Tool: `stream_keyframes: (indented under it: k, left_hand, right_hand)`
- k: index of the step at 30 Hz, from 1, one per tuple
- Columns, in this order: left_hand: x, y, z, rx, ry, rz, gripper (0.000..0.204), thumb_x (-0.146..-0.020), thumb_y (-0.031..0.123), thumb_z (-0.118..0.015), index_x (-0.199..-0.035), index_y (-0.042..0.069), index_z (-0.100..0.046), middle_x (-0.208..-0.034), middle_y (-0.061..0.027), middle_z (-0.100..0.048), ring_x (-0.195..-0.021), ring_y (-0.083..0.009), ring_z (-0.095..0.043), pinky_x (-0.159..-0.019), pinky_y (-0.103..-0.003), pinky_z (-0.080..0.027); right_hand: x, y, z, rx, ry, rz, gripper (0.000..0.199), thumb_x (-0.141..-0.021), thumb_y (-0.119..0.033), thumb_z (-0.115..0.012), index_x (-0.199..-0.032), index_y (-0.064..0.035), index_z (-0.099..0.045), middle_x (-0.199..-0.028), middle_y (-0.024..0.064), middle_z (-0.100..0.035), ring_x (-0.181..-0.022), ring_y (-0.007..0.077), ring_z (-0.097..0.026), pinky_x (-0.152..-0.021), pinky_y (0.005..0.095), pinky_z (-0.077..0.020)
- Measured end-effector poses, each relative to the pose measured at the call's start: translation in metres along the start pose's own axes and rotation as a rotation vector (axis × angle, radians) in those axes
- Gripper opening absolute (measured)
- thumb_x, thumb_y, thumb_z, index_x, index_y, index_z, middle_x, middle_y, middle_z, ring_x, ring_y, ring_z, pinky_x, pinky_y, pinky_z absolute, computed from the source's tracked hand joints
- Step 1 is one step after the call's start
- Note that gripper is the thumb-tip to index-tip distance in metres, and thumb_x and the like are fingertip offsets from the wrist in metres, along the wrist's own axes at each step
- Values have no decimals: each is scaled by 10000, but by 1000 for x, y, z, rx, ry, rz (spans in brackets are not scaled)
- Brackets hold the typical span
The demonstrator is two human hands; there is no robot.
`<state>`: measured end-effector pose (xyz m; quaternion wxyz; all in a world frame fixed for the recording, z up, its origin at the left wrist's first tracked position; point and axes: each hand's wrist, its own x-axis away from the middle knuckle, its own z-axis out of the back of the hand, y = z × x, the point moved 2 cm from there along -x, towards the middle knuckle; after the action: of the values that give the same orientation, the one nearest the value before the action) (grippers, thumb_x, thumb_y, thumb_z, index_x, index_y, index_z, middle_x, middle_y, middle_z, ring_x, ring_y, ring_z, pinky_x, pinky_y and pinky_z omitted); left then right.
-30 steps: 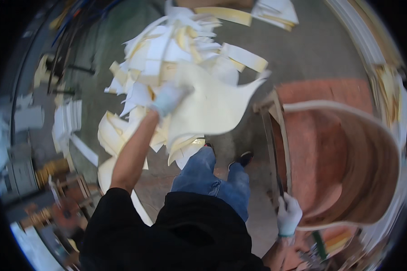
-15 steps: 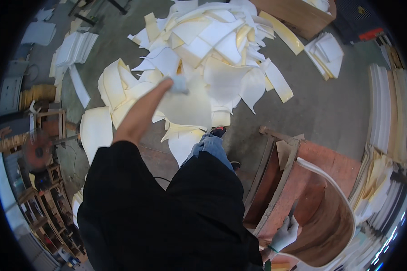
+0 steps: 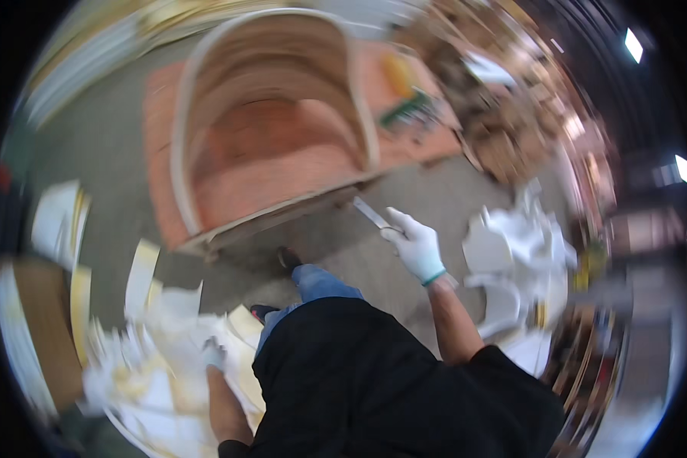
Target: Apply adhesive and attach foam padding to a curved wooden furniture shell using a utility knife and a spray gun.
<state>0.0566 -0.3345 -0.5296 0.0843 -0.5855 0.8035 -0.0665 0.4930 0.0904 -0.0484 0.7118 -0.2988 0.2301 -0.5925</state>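
Observation:
My right hand point(image 3: 418, 248), in a white glove with a green cuff, is closed around a tool with a narrow flat metal blade point(image 3: 370, 212). The blade points away toward the workbench edge, apart from it; whether it is a knife or a scraper I cannot tell. Low on the left, my gloved left hand point(image 3: 214, 356) is over the pile of white and yellowish foam sheets point(image 3: 156, 382). Motion smears its fingers, so any grip on a sheet is unclear. Ahead, a curved wooden shell with a pale rim point(image 3: 182, 164) stands on the reddish workbench point(image 3: 164, 114).
A green tool point(image 3: 403, 109) and a yellow object point(image 3: 398, 74) lie on the bench's right part. Brown scraps point(image 3: 504, 145) are heaped beyond it. White curved pieces point(image 3: 504, 244) lie at right. A cardboard box point(image 3: 49, 328) stands at far left, near stacked sheets point(image 3: 57, 221).
My view has swung right, so the bench and shell are now ahead and the foam pile is lower left. My left hand is lower; my right hand, still holding the tool, is away from the shell.

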Motion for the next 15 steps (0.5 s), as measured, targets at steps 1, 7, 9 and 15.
stream_keyframes:
  k: [1,7,9,15]
  left_hand:
    - [-78,3,6,-513,682,75,567,-992,421,-511,-1444,80,-495,-1329,-132,-585,-1069,-234,-593,-895,-429,-459]
    - [-403,-50,-138,-1563,875,215,566,-946,273,-705,-1406,-14,-540,-1291,-119,-645,-1074,-162,-615,-880,-284,-500]
    - [-441,-73,-171,-1511,777,158,575,-968,259,-677,-1454,18,-488,-1314,-132,-607,-1121,-207,-617,-946,-314,-508]
    - [-407,-69,-115,-1587,1015,276,573,-962,321,-667,-1424,20,-507,-1182,-97,-639,-1023,-181,-615,-897,-320,-515]
  right_hand:
    - [20,23,9,-191,45,-245,418,-907,-110,-728,-1300,2,-640,-857,24,-688,-637,53,-542,-576,232,-453]
    - [161,193,23,-686,482,-949,273,-950,-175,-695,-1198,-61,-693,-850,4,-697,-608,32,-543,-486,206,-414]
    - [187,235,13,-852,588,-1033,270,-962,-175,-678,-1213,-74,-677,-853,-7,-690,-601,30,-537,-483,196,-411]
    - [110,328,34,-1262,781,-1040,159,-987,-178,-638,-1127,-107,-659,-854,-16,-675,-598,38,-528,-468,195,-405]
